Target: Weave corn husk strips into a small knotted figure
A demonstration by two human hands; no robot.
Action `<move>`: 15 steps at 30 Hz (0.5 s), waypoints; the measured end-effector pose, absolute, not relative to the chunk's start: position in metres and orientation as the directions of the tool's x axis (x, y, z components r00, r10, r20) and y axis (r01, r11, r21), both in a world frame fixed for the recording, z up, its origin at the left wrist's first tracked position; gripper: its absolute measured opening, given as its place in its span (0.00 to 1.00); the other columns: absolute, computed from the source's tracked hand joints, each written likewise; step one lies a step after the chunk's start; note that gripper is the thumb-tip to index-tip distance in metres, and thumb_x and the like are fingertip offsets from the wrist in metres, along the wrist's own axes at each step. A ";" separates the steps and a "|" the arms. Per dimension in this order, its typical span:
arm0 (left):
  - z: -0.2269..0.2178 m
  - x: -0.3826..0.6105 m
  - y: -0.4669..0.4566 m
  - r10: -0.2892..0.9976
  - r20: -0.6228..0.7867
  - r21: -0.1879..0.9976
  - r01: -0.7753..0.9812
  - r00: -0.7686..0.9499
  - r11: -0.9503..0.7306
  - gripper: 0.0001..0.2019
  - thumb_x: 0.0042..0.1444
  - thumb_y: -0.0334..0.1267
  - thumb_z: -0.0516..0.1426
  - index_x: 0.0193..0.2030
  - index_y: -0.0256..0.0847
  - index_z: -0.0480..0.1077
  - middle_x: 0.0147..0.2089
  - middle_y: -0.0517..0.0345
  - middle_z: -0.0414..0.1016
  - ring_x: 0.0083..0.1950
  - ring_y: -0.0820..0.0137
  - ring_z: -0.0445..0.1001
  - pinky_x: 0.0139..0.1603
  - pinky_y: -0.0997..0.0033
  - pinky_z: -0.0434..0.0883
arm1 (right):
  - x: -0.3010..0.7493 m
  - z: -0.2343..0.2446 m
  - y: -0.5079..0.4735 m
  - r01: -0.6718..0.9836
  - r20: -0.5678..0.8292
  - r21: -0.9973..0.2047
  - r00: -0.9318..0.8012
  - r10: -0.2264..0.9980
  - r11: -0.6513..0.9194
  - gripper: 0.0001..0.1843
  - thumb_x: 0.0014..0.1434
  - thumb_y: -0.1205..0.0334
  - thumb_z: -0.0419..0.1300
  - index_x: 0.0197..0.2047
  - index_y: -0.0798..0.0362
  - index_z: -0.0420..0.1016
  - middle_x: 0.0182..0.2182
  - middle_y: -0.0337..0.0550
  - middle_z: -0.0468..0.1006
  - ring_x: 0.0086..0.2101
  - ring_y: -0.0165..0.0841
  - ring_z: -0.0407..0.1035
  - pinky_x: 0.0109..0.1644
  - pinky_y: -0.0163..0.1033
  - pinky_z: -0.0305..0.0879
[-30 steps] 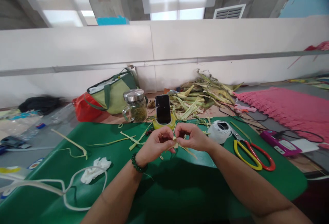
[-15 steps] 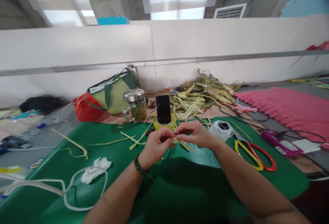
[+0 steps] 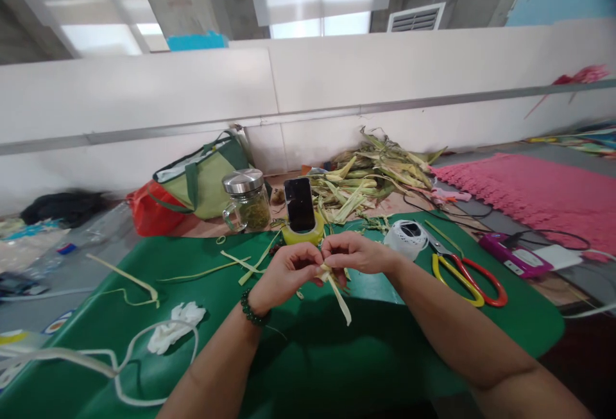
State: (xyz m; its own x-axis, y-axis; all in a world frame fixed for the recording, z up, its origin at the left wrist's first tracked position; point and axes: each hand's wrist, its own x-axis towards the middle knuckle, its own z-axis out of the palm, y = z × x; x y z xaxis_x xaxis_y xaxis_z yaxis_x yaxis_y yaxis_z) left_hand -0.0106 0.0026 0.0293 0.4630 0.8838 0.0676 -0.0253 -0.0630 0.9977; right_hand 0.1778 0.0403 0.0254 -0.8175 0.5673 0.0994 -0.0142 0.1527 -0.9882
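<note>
My left hand (image 3: 286, 271) and my right hand (image 3: 353, 254) meet above the green mat (image 3: 308, 348), fingertips pinched together. Both grip a small folded piece of pale leaf strip (image 3: 337, 287); one loose end hangs down and to the right below the fingers. A dark bead bracelet (image 3: 251, 311) circles my left wrist. Just beyond the hands a black phone (image 3: 299, 205) leans upright in a yellow stand (image 3: 303, 235).
Loose leaf strips (image 3: 243, 262) lie on the mat's left half, with a white cord (image 3: 115, 367) and a crumpled white cloth (image 3: 171, 332). A lidded glass jar (image 3: 246, 201), a pile of husks (image 3: 373, 178), a white thread spool (image 3: 408, 238), red-and-yellow scissors (image 3: 464, 271) and a green bag (image 3: 202, 178) surround the mat.
The hands stayed together and shifted slightly; the strip's loose end now hangs longer and lower below the fingers. The camera tilted a little, moving the scene leftward.
</note>
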 end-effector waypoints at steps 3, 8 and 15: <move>0.032 -0.012 0.001 0.881 0.092 0.996 -0.023 0.464 -0.091 0.10 0.45 0.38 0.63 0.26 0.35 0.67 0.25 0.61 0.69 0.26 0.75 0.71 0.30 0.74 0.72 | 0.174 0.021 0.043 -0.052 0.087 -0.996 -0.813 0.576 0.076 0.16 0.56 0.50 0.59 0.31 0.55 0.62 0.19 0.31 0.68 0.16 0.22 0.63 0.23 0.29 0.64; 0.035 -0.012 0.001 0.885 0.134 0.984 0.046 0.447 -0.172 0.10 0.47 0.37 0.62 0.27 0.35 0.66 0.26 0.62 0.66 0.26 0.77 0.69 0.29 0.77 0.70 | 0.167 0.018 0.041 -0.011 0.174 -0.974 -0.678 0.715 0.227 0.16 0.57 0.50 0.56 0.29 0.54 0.61 0.20 0.31 0.62 0.19 0.23 0.60 0.22 0.29 0.57; 0.033 -0.015 0.003 0.842 0.012 0.982 0.154 0.539 -0.112 0.12 0.52 0.40 0.57 0.41 0.37 0.66 0.26 0.66 0.60 0.22 0.80 0.59 0.21 0.81 0.62 | 0.169 0.030 0.031 0.189 0.628 -0.507 -0.587 0.511 0.841 0.09 0.64 0.63 0.50 0.31 0.54 0.65 0.30 0.41 0.64 0.33 0.30 0.61 0.37 0.35 0.60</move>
State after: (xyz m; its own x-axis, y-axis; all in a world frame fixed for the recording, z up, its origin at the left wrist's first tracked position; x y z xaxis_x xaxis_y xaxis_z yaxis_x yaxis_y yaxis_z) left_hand -0.0146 0.0029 0.0332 0.5393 0.8420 0.0119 0.1536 -0.1122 0.9817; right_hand 0.1691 0.0311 0.0303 -0.5874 0.5110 0.6276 0.1892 0.8406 -0.5075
